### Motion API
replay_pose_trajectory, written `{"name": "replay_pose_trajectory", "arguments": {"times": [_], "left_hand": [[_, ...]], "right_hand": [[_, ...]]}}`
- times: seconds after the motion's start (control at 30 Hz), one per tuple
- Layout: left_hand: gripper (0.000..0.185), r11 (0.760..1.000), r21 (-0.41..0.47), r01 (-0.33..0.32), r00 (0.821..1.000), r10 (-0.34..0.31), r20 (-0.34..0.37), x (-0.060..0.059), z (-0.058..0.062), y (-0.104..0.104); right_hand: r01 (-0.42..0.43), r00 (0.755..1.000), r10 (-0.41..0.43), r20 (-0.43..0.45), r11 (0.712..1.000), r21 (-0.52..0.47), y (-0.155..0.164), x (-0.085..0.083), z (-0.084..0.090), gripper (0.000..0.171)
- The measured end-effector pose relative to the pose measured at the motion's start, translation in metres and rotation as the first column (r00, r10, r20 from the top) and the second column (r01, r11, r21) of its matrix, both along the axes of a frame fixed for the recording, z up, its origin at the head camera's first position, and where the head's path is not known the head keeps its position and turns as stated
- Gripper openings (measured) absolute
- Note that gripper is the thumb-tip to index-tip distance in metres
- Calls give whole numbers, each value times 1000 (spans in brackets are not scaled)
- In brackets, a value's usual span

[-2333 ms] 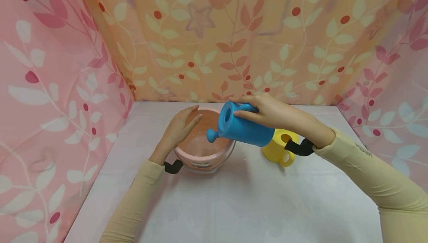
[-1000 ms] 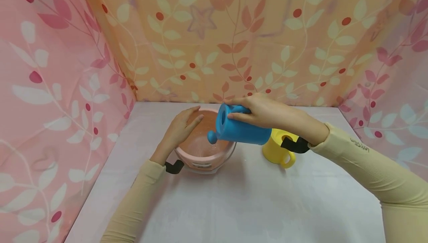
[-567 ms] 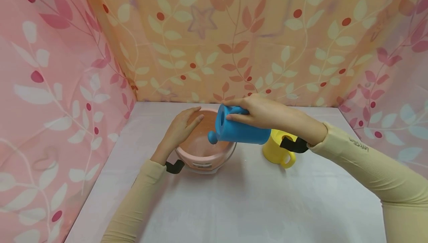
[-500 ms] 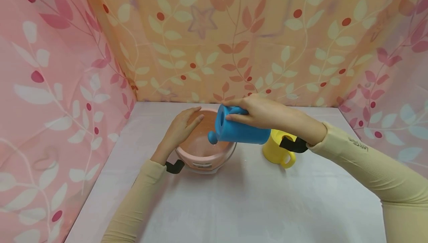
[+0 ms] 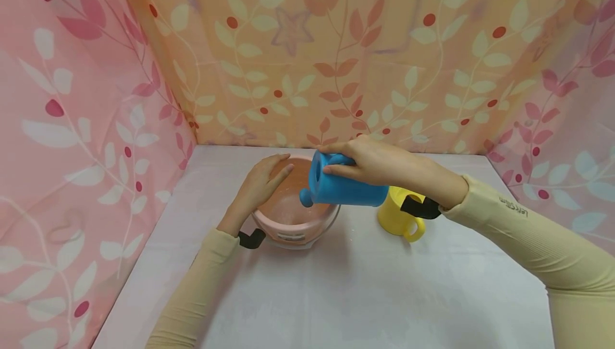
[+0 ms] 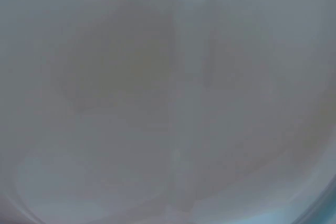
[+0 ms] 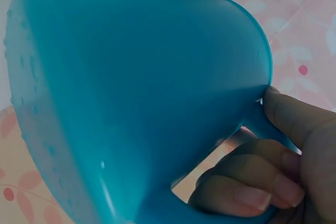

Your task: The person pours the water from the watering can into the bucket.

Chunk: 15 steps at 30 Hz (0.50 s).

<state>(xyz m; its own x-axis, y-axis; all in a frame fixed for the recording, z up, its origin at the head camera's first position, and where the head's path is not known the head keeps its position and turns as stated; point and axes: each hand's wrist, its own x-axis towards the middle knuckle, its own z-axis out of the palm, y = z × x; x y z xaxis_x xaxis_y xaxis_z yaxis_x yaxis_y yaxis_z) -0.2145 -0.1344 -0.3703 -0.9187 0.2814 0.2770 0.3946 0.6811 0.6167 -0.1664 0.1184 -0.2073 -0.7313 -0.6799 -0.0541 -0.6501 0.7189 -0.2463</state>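
Note:
A blue watering can (image 5: pixel 353 189) is tipped to the left over a pink bucket (image 5: pixel 295 229), its round spout head (image 5: pixel 305 197) above the bucket's inside. My right hand (image 5: pixel 379 162) grips the can by its handle; in the right wrist view the fingers (image 7: pixel 257 182) curl round that handle and the thumb lies near the can's top edge. Water drops cling to the can's base (image 7: pixel 31 93). My left hand (image 5: pixel 259 186) rests at the bucket's left rim with straight fingers. The left wrist view is a grey blur, so its contents cannot be made out.
A yellow watering can (image 5: pixel 396 215) stands on the white tabletop (image 5: pixel 365 290) to the right of the bucket, partly hidden by the right wrist. Floral cloth (image 5: pixel 336 55) hangs behind the table and along both sides.
The blue watering can has shifted slightly left and tipped a little further, with the right hand still holding it. My left hand stays at the bucket.

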Motion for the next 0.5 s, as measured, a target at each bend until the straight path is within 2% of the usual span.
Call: {"name": "replay_pose_trajectory", "arguments": {"times": [0.1, 0.3, 0.5], "left_hand": [[63, 1000, 0, -1, 1000, 1, 0, 0, 0, 0], [52, 1000, 8, 0, 1000, 0, -3, -1, -2, 0], [56, 1000, 6, 12, 1000, -12, -13, -1, -1, -1]], "right_hand": [[-4, 1000, 4, 1, 1000, -2, 0, 0, 0, 57], [2, 1000, -2, 13, 1000, 7, 0, -1, 2, 55], [31, 999, -31, 8, 1000, 6, 5, -6, 5, 55]]}}
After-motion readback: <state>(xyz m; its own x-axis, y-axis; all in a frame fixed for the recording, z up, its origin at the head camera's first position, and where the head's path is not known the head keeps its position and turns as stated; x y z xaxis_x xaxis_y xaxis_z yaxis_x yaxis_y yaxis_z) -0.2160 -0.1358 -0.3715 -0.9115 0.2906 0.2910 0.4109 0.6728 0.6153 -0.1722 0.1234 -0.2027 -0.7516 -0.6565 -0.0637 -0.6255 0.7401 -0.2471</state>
